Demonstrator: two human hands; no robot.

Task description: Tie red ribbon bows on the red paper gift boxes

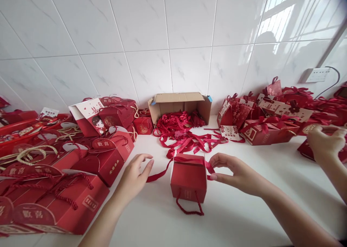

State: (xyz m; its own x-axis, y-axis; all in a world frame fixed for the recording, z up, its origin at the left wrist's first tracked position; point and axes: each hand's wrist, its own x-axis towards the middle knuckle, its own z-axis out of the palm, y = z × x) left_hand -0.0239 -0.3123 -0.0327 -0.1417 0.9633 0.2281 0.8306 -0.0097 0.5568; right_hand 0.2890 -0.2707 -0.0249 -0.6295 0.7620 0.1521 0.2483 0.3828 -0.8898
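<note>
A small red gift box [188, 178] stands on the white table in front of me, its twisted cord handle [189, 211] hanging toward me. A red ribbon [161, 174] runs across its top and trails out on both sides. My left hand [137, 172] is left of the box, thumb and forefinger apart, with the ribbon's left end passing by its palm. On the box's right side, my right hand [230, 169] has its thumb and fingers around the ribbon's right end. Loose red ribbons [189, 138] spread out behind the box.
A cardboard box [179, 97] of ribbons stands against the tiled wall. Red gift boxes [89, 167] crowd the left; ribbon-tied boxes [271, 131] are piled at right. Another person's hand [328, 142] is at the far right, below a power strip [317, 74].
</note>
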